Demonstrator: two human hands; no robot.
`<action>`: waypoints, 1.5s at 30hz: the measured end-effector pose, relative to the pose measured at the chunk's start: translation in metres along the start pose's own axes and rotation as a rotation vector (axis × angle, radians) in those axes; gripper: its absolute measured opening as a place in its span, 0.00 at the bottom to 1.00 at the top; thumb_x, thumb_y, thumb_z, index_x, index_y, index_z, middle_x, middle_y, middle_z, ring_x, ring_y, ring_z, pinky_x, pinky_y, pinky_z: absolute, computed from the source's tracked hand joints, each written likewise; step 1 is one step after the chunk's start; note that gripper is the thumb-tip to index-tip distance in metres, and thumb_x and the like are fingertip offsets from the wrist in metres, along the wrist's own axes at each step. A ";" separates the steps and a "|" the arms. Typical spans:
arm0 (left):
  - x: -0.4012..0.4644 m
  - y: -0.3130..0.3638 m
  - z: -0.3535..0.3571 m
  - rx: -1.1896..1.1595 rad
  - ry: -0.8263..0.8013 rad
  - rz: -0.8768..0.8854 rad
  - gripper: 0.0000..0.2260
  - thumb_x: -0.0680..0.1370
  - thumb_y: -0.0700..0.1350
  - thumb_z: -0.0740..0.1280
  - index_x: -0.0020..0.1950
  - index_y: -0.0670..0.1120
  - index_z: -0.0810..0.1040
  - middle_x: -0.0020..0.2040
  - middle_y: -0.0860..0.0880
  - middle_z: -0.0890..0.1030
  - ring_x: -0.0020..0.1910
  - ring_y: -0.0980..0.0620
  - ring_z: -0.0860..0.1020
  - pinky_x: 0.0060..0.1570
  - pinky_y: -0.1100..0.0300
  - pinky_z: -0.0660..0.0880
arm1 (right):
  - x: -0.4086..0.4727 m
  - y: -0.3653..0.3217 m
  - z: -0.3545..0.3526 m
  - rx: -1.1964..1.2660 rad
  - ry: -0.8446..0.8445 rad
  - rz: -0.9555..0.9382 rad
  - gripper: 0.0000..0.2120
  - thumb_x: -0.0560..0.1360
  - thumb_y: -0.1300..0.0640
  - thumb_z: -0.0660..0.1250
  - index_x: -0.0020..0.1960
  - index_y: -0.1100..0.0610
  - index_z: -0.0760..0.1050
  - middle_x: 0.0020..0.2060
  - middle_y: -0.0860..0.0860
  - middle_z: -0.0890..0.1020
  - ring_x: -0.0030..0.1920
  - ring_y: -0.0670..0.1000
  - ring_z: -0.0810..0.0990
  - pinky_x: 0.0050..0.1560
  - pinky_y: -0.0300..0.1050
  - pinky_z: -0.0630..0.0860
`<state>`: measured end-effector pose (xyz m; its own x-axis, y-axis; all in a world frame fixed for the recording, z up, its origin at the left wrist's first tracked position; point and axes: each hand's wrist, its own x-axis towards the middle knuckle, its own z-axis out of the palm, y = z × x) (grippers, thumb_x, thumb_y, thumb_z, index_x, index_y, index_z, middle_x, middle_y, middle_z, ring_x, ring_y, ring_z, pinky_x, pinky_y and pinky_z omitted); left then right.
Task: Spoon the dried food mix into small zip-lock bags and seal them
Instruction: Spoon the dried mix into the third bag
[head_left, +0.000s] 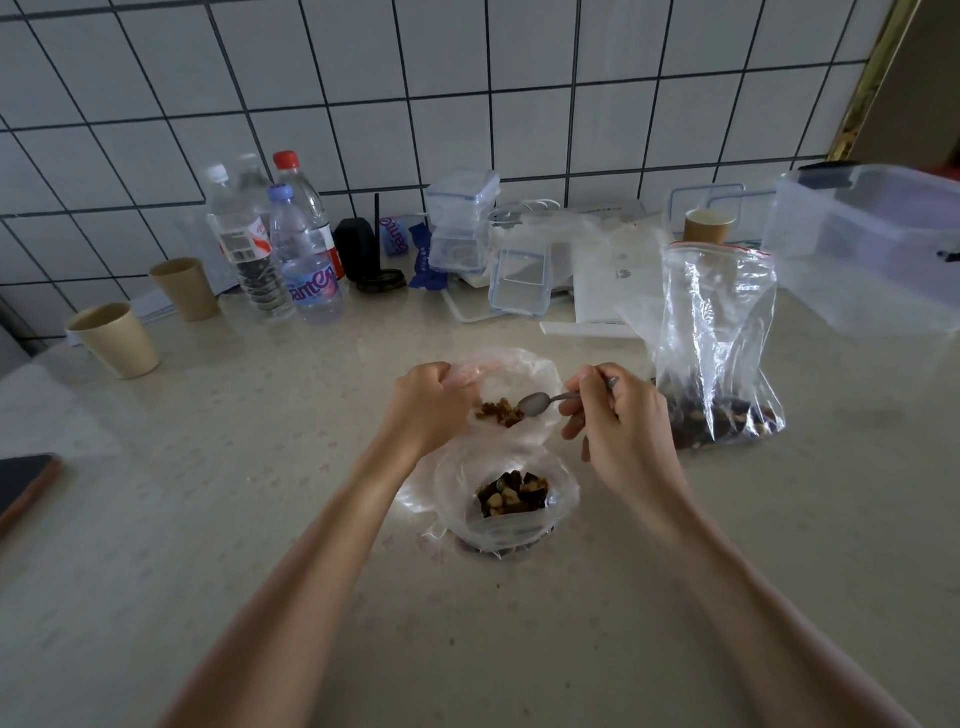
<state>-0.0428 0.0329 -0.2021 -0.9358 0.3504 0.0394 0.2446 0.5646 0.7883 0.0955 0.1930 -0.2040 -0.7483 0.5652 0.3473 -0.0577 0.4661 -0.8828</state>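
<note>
Single head-worn wide-angle view, looking forward and down, close over the beige speckled countertop (260, 519), facing the white tiled wall (467, 62).

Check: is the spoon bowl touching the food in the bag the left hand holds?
Cannot tell. In the head view the spoon bowl sits beside the food, with no plain contact or gap.

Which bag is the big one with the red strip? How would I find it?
Look at the beige countertop, right of the hands. The tall clear plastic zip-lock bag stands upright, dark dried mix at its bottom. Only it has a red zip strip; a brown paper cup stands behind.
</note>
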 end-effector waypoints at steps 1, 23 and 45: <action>0.000 -0.002 0.002 -0.025 0.013 0.009 0.12 0.79 0.51 0.68 0.39 0.47 0.79 0.37 0.49 0.81 0.36 0.51 0.79 0.36 0.58 0.75 | 0.000 0.000 0.000 0.006 -0.009 0.016 0.15 0.86 0.56 0.58 0.46 0.56 0.79 0.36 0.49 0.85 0.32 0.48 0.83 0.30 0.39 0.76; -0.009 -0.012 0.005 -0.278 -0.066 0.082 0.06 0.78 0.49 0.74 0.52 0.48 0.85 0.47 0.51 0.88 0.48 0.53 0.86 0.56 0.45 0.83 | 0.002 -0.004 -0.001 0.484 -0.179 0.481 0.15 0.87 0.55 0.59 0.54 0.64 0.79 0.44 0.60 0.88 0.41 0.59 0.88 0.33 0.43 0.83; -0.009 -0.015 -0.001 -0.301 -0.076 0.100 0.04 0.78 0.52 0.72 0.51 0.54 0.84 0.45 0.55 0.87 0.45 0.57 0.85 0.49 0.51 0.84 | 0.003 -0.003 -0.007 0.531 -0.151 0.501 0.15 0.87 0.56 0.59 0.53 0.66 0.79 0.43 0.63 0.87 0.39 0.59 0.88 0.30 0.43 0.80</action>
<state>-0.0382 0.0203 -0.2140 -0.8864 0.4543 0.0891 0.2381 0.2822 0.9293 0.0981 0.1978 -0.1981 -0.8494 0.5058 -0.1506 0.0316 -0.2360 -0.9712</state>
